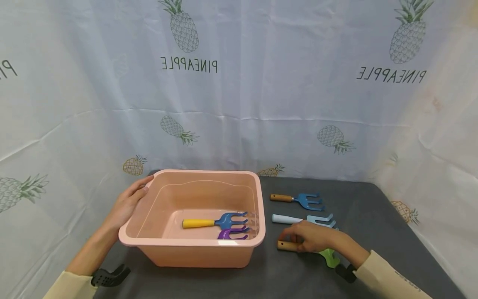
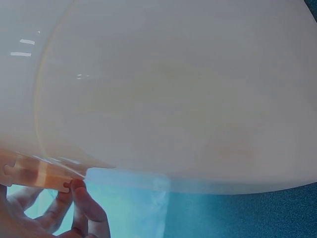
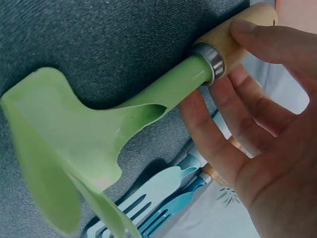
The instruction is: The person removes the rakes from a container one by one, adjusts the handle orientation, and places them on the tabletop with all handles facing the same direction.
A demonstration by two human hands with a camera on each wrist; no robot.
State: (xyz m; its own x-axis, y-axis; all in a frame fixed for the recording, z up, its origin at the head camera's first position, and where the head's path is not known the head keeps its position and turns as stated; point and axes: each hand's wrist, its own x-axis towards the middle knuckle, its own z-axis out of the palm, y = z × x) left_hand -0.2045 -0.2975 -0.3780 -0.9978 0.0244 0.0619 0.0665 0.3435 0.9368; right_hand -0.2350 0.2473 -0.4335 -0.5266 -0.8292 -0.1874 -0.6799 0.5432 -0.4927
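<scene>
My left hand (image 1: 126, 205) grips the left rim of a pink plastic basin (image 1: 190, 254); the left wrist view shows thumb and fingers pinching the rim beside the basin's large pale wall (image 2: 173, 99). Inside the basin lie a blue hand fork (image 1: 226, 220) with a yellow handle and a purple fork (image 1: 226, 234), its handle hidden by the front wall. Right of the basin, my right hand (image 1: 315, 237) holds a green hand hoe (image 3: 74, 134) by its wooden handle (image 3: 223, 42), thumb on one side and fingers on the other. The hoe's head points right, partly hidden by the wrist in the head view.
Beyond my right hand lie a light blue fork (image 1: 287, 219) and a blue fork (image 1: 306, 201) with a wooden handle. Everything stands on a dark grey table (image 1: 373, 224). A white pineapple-print curtain (image 1: 261, 91) hangs behind and at both sides.
</scene>
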